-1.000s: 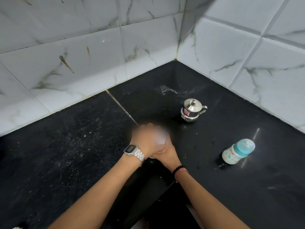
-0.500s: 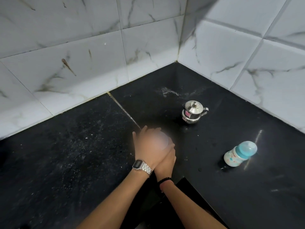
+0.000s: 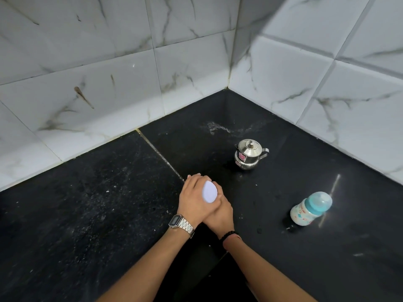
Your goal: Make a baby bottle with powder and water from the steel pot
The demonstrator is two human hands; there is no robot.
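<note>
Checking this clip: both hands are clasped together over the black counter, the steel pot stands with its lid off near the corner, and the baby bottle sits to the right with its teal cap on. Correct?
Not quite. The head view shows the steel pot with its lid on, knob on top. The rest holds: left hand and right hand clasped over the black counter, baby bottle to the right, teal cap on.

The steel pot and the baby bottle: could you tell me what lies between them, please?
Nothing: the head view shows only bare black counter between the steel pot and the baby bottle.

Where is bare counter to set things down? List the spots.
Widest bare stretch: the counter left of the left hand, up to the tiled wall. Smaller gap between steel pot and baby bottle. Crowded only at the clasped hands.
</note>
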